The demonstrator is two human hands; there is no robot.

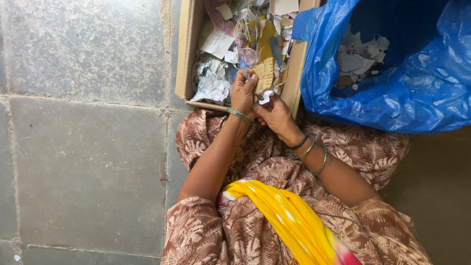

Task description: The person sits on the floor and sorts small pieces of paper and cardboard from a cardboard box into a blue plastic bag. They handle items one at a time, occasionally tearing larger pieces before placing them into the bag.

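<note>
Gripping a torn cardboard scrap (265, 74) at the near edge of the cardboard box (185, 59), left hand (243, 93) and right hand (275, 115) are both clenched on it, blue bag (417, 93) kept close beside for reach.

A brown cardboard box (185, 54) of torn paper scraps (216, 73) sits on the floor, beside a blue plastic bag (422, 93).

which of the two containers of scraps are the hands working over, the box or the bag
The cardboard box: the left hand and right hand grip a tan cardboard scrap at its near edge. The blue plastic bag sits apart, untouched.
</note>
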